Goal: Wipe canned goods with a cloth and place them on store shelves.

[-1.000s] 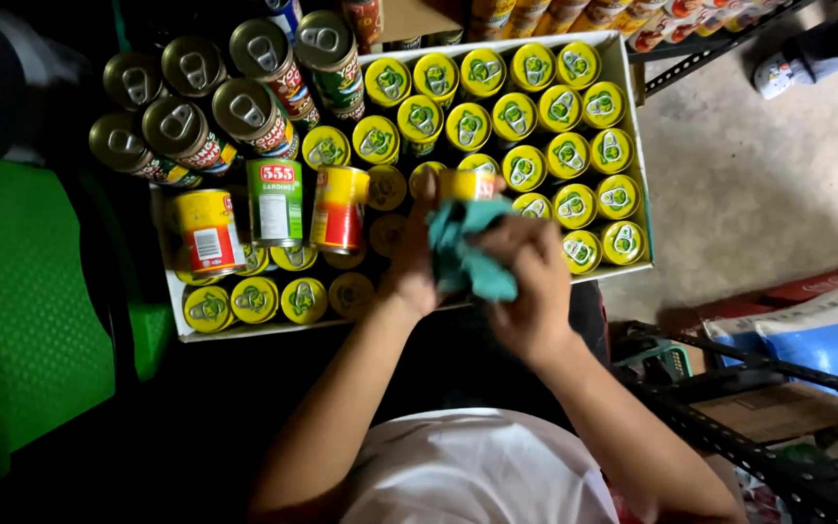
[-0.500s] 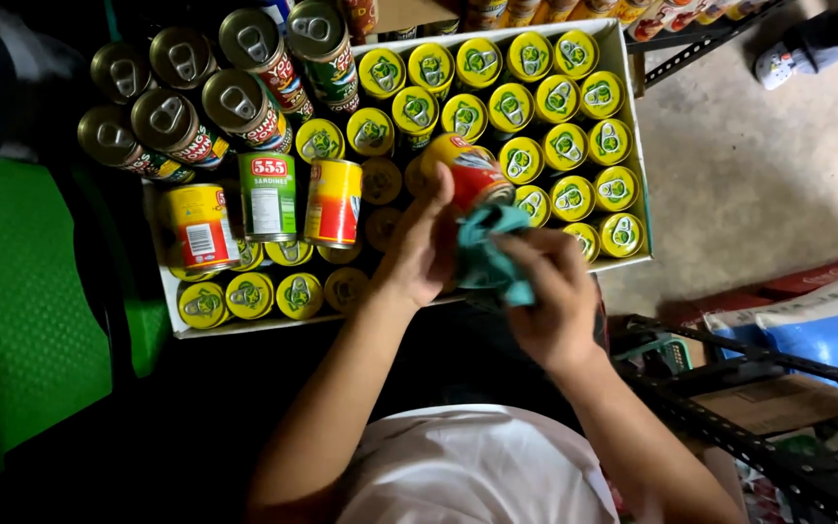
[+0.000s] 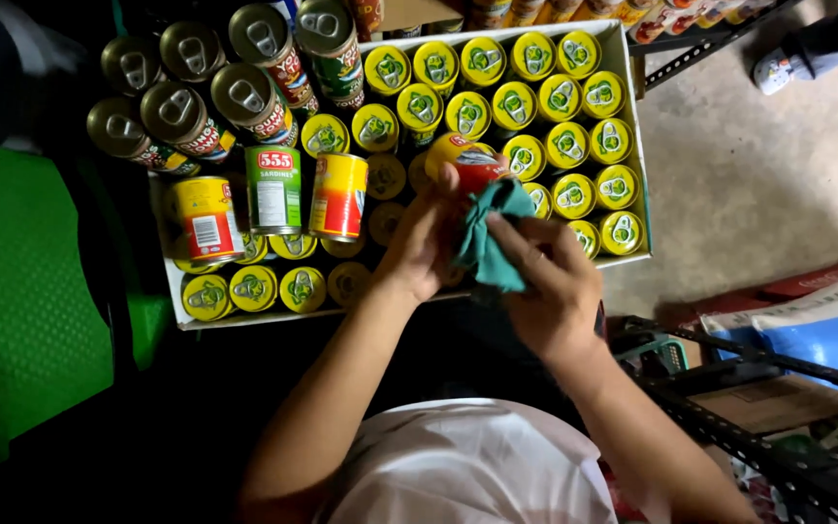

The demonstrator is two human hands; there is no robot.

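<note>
My left hand grips a red and yellow tin can, held tilted above a white cardboard box. Pressed against the can's side is a teal cloth, which my right hand holds. The box is full of upright cans with yellow and green lids. Three cans lie on their sides on top of the lids at the left: a yellow one, a green one and a red and yellow one.
Several taller cans with brown pull-tab tops lean at the box's far left corner. A green mat lies at the left. A black metal rack with a blue and white sack stands at the right, beside bare concrete floor.
The can has come out from under the cloth and turned, its red side now showing. My right hand has slid the cloth down and to the right along the can.
</note>
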